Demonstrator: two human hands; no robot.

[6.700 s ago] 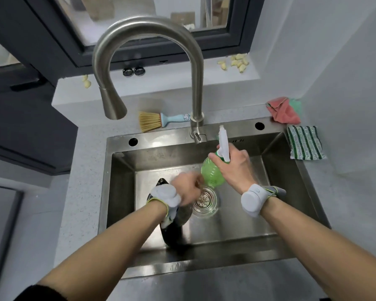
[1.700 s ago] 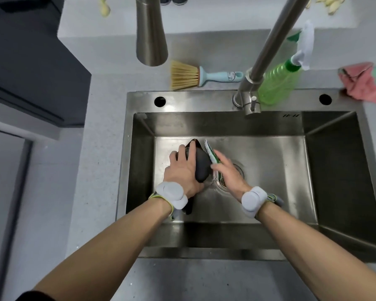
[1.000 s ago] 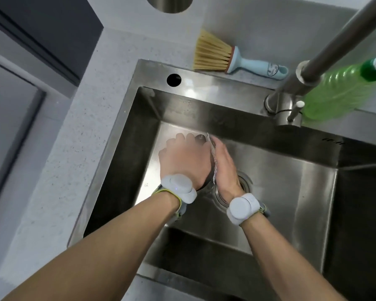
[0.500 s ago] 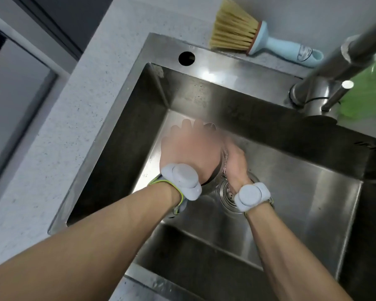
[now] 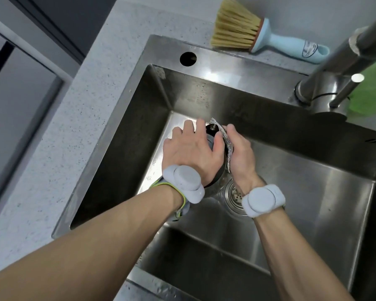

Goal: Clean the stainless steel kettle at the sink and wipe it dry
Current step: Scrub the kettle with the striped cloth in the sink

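The stainless steel kettle [image 5: 212,131] lies in the steel sink [image 5: 313,192], left of the drain [image 5: 233,194], and is mostly hidden under my hands. My left hand [image 5: 191,153] is spread over its top and grips it. My right hand [image 5: 240,157] presses a silvery scouring cloth [image 5: 225,137] flat against the kettle's right side. Only a dark curved strip of the kettle and its rim show between the two hands.
A straw-bristle brush with a pale blue handle [image 5: 267,38] lies on the counter behind the sink. The faucet base and lever [image 5: 326,88] stand at the back right, with a green spray bottle [image 5: 373,88] behind them. Speckled grey countertop [image 5: 78,127] runs along the left.
The spray bottle left my right hand and stands behind the faucet. My right hand took up the scouring cloth and rubs it along the kettle's side; the view has leaned in closer.
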